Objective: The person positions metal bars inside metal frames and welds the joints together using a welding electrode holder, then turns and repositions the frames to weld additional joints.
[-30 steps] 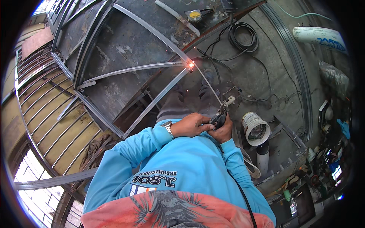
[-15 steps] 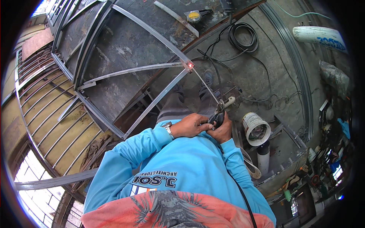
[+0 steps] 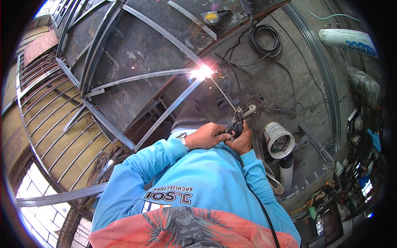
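Observation:
My right hand (image 3: 241,140) is wrapped round the dark handle of a welding electrode holder (image 3: 236,126), close to my waist. My left hand (image 3: 206,136), with a metal-banded watch at its wrist, reaches across, and its fingers pinch the same handle. From the holder's jaws a thin welding rod (image 3: 224,95) slants up and left to a corner of the metal frame (image 3: 167,110). At that corner a bright white welding arc (image 3: 202,72) throws sparks and hides the joint where the bars meet.
A dark worktable (image 3: 144,49) carries the frame, a yellow tape measure (image 3: 211,17) and a loose flat bar (image 3: 191,20). Coiled black cable (image 3: 264,40) lies on the floor at right. A white bucket (image 3: 278,141) stands right of my hands. Curved metal bars (image 3: 62,136) are at left.
The small red glow at the rod's tip has become a bright arc with flying sparks. Both hands and the holder stay nearly in place.

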Tool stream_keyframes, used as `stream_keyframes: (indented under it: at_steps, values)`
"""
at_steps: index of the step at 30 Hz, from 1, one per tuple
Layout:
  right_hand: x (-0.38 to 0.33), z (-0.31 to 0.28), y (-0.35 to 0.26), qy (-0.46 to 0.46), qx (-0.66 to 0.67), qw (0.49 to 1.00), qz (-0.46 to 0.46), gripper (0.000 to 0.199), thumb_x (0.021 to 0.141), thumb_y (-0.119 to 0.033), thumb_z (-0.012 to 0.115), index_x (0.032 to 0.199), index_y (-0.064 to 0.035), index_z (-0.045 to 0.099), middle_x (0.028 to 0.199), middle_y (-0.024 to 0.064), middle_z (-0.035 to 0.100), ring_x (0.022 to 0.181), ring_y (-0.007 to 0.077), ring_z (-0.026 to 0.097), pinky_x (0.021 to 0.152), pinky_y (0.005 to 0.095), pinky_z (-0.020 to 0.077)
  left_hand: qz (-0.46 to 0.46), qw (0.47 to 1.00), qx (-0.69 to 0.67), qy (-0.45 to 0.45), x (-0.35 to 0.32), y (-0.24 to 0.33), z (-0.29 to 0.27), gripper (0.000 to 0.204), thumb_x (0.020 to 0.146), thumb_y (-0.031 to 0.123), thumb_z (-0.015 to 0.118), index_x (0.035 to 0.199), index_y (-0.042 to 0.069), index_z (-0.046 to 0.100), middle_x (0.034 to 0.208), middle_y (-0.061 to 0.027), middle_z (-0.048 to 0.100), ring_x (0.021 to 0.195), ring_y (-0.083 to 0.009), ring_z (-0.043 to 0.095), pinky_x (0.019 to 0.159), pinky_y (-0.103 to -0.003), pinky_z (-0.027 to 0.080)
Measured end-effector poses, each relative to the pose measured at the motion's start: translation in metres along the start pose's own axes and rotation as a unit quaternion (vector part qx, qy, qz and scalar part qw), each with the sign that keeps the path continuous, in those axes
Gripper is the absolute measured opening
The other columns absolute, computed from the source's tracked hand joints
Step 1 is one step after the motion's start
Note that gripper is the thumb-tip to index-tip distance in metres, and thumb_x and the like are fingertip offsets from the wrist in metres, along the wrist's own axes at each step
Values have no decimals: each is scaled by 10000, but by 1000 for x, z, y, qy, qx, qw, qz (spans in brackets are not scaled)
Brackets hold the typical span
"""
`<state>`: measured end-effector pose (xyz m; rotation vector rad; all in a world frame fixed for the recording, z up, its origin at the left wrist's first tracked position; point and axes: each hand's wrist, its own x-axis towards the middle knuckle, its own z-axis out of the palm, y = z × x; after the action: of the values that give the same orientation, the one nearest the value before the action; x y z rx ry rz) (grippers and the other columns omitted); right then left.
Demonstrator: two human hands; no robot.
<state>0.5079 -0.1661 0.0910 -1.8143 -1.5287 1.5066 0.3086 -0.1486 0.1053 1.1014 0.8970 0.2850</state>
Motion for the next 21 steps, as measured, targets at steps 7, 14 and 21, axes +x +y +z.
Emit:
stream_keyframes:
  at_steps: [7, 14, 21]
  values:
    - [-6, 5, 15, 61, 20, 995, -74, 604, 571, -290, 873, 1029, -66, 548, 784, 105, 647, 699, 214, 686, 624, 365, 549, 51, 998, 45, 16, -1, 17, -2, 266, 955, 266, 638, 1056, 26, 690, 804, -234, 650, 716, -399, 621, 638, -444, 476]
    - [-9, 1, 0, 57, 17, 998, -2, 564, 563, -298, 878, 956, -70, 546, 712, 98, 646, 658, 248, 698, 629, 376, 563, 50, 997, 58, 21, 2, 7, 2, 296, 958, 295, 636, 974, 2, 678, 734, -250, 604, 666, -423, 577, 596, -476, 432]
    - [-10, 2, -1, 40, -6, 999, 21, 558, 558, -283, 849, 978, -71, 549, 700, 103, 642, 669, 280, 703, 628, 397, 559, 26, 998, 55, 7, 0, 8, -1, 321, 968, 306, 624, 938, -11, 666, 755, -249, 617, 685, -414, 588, 607, -476, 433]
